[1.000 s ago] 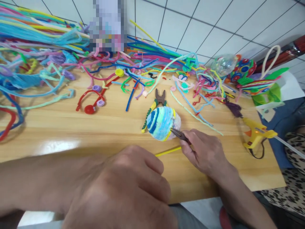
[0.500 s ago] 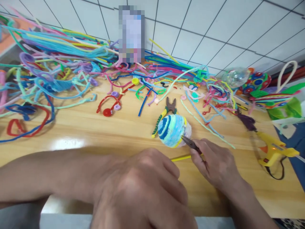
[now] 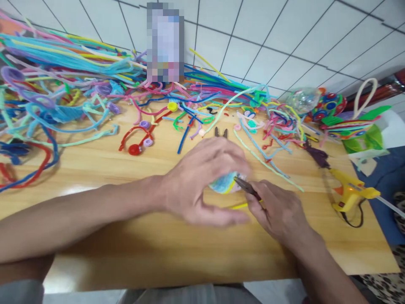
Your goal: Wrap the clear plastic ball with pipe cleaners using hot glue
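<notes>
A rounded object [image 3: 223, 184] wrapped in blue, mint and yellow fuzzy stems stands on the wooden table, mostly covered by my left hand. My left hand [image 3: 205, 181] arches over it, fingers and thumb apart, slightly blurred; nothing shows in its grasp. On the right, my right hand [image 3: 280, 207] is closed round dark-jawed pliers [image 3: 247, 186], whose tip touches the yellow band of the object. A yellow stem [image 3: 239, 206] runs beneath the pliers. Behind my left hand, only the jaws of a second pair of pliers [image 3: 221, 132] show.
Coloured pipe cleaners [image 3: 72, 57] pile up along the tiled wall. A blurred-out upright panel [image 3: 165, 42] stands at the back. At the right lie a yellow glue gun [image 3: 351, 195], a clear ball [image 3: 303, 100] and a colourful ball [image 3: 329, 105]. A red looped stem [image 3: 126, 137] lies left of centre.
My left hand has moved up and forward from the near edge, opened, and now covers much of the striped object. My right hand still has the pliers at the object. The view has shifted slightly.
</notes>
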{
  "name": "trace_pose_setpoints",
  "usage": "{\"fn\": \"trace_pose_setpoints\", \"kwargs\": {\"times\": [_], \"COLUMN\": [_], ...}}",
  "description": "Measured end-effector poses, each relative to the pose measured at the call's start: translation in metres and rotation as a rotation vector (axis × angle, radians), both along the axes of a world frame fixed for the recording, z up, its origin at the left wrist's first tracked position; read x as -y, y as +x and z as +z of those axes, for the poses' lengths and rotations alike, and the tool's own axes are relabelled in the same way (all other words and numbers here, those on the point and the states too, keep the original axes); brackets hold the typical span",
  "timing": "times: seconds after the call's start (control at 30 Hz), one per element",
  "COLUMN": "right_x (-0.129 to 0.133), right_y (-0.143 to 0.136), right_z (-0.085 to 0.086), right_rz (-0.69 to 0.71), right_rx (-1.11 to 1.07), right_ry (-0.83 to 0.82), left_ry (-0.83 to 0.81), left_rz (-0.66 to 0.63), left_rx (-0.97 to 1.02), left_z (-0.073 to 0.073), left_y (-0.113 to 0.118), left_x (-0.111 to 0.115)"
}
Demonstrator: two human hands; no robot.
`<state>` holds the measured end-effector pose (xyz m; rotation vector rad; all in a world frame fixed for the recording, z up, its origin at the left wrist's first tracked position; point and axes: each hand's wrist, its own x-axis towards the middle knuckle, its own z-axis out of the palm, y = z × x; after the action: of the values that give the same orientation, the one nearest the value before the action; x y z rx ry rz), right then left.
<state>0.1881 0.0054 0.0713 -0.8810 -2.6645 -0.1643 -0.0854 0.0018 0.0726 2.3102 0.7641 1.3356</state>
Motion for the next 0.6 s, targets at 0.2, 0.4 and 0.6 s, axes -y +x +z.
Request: {"fn": "trace_pose_setpoints", "kwargs": {"times": [0.2, 0.4, 0.6], "right_x": [0.001, 0.002, 0.002], "right_y": [-0.001, -0.001, 0.000], "right_z": [0.000, 0.001, -0.001], "right_rz": [-0.019, -0.018, -0.014], "right_rx": [0.012, 0.017, 0.017], "right_ry": [0.008, -0.029, -0.037], "left_ry": [-0.074, -0.104, -0.104], "left_rz": [-0.015, -0.094, -0.093], "left_rx": [-0.023, -0.019, -0.002], "left_z": [-0.056, -0.050, -0.050], "left_y": [0.013, 0.013, 0.015], "left_x": [-0.037, -0.032, -0.034]}}
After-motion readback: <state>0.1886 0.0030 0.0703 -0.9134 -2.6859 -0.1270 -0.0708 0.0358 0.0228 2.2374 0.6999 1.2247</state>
